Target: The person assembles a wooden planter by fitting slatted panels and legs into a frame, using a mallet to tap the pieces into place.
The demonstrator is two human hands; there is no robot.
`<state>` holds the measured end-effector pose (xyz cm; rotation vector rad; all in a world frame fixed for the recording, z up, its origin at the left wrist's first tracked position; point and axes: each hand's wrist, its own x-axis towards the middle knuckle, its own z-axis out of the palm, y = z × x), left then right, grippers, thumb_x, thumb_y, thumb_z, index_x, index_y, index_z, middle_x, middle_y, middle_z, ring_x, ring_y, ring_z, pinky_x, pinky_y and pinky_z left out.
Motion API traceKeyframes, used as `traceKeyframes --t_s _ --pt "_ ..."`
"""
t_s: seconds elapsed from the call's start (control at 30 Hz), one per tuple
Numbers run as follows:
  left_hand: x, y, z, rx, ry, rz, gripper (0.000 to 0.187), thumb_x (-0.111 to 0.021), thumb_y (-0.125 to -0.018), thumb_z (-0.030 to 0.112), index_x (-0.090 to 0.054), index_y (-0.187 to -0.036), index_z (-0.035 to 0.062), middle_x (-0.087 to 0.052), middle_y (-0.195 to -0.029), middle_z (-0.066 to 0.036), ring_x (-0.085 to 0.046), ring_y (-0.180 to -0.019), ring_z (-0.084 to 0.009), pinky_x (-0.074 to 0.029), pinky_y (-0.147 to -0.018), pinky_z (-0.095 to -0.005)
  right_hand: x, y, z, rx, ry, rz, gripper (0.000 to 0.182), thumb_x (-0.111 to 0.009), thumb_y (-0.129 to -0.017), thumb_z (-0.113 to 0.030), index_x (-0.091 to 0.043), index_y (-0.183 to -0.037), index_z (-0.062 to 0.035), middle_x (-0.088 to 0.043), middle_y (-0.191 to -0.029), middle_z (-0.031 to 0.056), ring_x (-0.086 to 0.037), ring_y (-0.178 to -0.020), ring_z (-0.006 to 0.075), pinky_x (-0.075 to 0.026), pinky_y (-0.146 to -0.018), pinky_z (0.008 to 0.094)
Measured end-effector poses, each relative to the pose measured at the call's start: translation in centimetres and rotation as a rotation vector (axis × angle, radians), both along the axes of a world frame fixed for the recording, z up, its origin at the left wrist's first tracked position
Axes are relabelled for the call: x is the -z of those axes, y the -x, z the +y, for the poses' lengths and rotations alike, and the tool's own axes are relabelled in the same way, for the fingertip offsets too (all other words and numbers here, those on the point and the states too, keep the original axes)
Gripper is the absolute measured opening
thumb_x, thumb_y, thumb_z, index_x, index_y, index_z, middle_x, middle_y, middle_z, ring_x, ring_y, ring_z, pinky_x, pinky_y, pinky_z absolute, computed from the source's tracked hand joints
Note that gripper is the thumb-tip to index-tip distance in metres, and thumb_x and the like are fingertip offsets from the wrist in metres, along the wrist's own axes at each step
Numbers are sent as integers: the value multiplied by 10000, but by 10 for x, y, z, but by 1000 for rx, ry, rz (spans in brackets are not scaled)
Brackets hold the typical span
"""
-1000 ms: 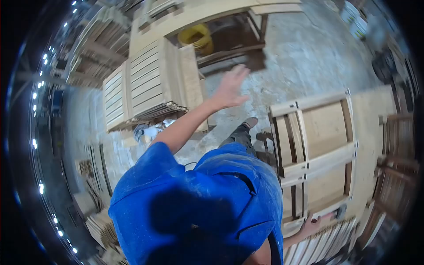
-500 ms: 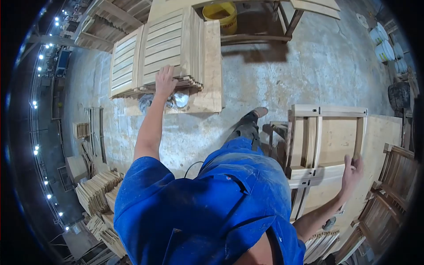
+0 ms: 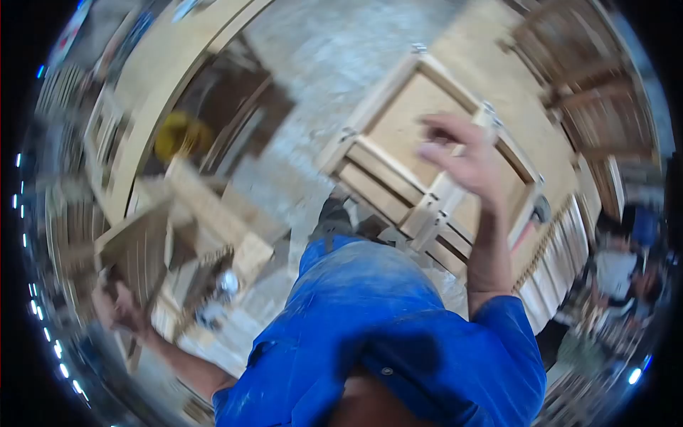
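Note:
At the left, my left hand is closed on the lower edge of a slatted wooden panel, which is tilted and blurred. Beside it are wooden pieces and a board. Over a light wooden frame hangs my right hand, its fingers curved and apart from the thumb, with nothing seen between them. Whether it touches the frame's middle rail cannot be told. The frame lies on a pale wooden tabletop.
A hammer-like tool and a row of slatted panels are right of the frame. Dark wooden frames stand at the upper right. A yellow bucket is under a bench at the upper left.
The view has turned towards the frame. My left hand has left the stacked panels' top and now holds a panel out left. My right hand has moved over the frame.

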<state>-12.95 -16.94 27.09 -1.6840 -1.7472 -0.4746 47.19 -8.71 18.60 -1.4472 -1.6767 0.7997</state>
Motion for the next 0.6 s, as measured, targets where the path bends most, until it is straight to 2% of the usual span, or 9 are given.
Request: traceKeyframes --t_s 0.07,0.1,0.23,0.27,0.33,0.43,0.5,0.57,0.6 --pt "-37 -41 49 93 -25 -93 267 -736 -795 90 -706 -1053 27 -706 -915 -135 -686 -786 -247 -544 -741 -331 -16 34 4 -72 -18 158 463 -804 -770 -297 -679 -1117 -18 -675 -976 100 -641 -872 186 -510 -755 310" --pt "-50 -62 75 237 36 -103 305 -746 -786 85 -693 -1076 8 -705 -938 -145 -689 -808 -247 -544 -754 -331 -18 56 6 -98 -101 232 449 -813 -769 -206 -670 -1159 -34 -669 -960 81 -633 -919 167 -496 -774 283" --pt "-76 -181 163 886 125 -236 426 -745 -770 -13 -624 -1178 -37 -702 -954 -112 -676 -819 -177 -539 -771 -314 -25 116 35 40 -434 154 448 -778 -811 -298 -663 -1130 -6 -678 -971 101 -649 -924 189 -517 -778 315" --pt "-88 -224 182 955 55 -113 437 -831 -721 134 -684 -1106 -11 -707 -1011 -175 -704 -853 -288 -560 -757 -363 -29 110 42 77 -440 186 439 -772 -818 -313 -660 -1103 0 -679 -939 109 -654 -890 183 -523 -756 318" --pt "-104 -307 213 1139 -89 -127 546 -895 -647 197 -655 -1106 25 -681 -1018 -134 -667 -883 -255 -537 -774 -350 -43 78 50 158 -371 280 426 -774 -824 -335 -653 -1039 12 -675 -881 135 -656 -827 166 -532 -710 317" --pt "-122 -404 280 1350 -588 -156 712 -902 -646 239 -506 -1199 30 -584 -1052 -92 -539 -948 -224 -459 -833 -351 -54 3 68 564 -680 299 226 -702 -889 -192 -670 -999 2 -667 -783 21 -592 -669 78 -467 -569 241" --pt "-118 -448 347 1336 -969 -168 1063 -917 -609 294 -325 -1444 5 -481 -1346 -161 -433 -1264 -298 -414 -1047 -424 -48 -56 79 701 -863 403 192 -656 -938 -191 -676 -964 -2 -623 -772 -36 -530 -665 41 -412 -566 208" --pt "-83 -491 367 1466 -733 -877 952 -911 -617 283 -414 -1378 -2 -512 -1310 -148 -461 -1232 -267 -444 -1002 -411 -47 -110 90 868 -1006 417 250 -651 -953 -247 -664 -842 -23 -552 -721 -69 -463 -654 23 -348 -570 190" --pt "-62 -513 354 1392 -151 -1368 873 -901 -636 272 -462 -1337 -6 -555 -1261 -137 -502 -1191 -250 -463 -971 -396 -48 -130 91 876 -1010 406 250 -651 -953 -247 -664 -842 -23 -552 -721 -69 -463 -654 23 -348 -570 190"
